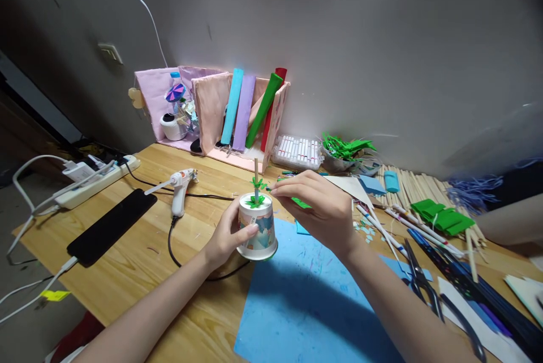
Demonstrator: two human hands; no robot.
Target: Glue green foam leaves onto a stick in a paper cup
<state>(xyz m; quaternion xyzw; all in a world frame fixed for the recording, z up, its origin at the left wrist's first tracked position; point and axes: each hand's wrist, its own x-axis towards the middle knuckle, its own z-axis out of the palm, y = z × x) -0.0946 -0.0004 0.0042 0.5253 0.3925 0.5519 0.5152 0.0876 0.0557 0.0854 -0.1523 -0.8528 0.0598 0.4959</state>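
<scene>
An upside-down paper cup with a printed pattern is gripped round its side by my left hand. From its white base rises a thin wooden stick, upright, with small green leaf-like pieces round its foot and more partway up. My right hand is closed in a pinch just right of the stick, its fingertips beside the upper green leaves. A tiny dark green bit shows at those fingertips, too small to make out. The cup is held above the left edge of a blue mat.
Left of the cup lie a white glue gun, a black phone and a power strip. Scissors, markers and wooden sticks lie to the right. A pink box with coloured rolls stands behind.
</scene>
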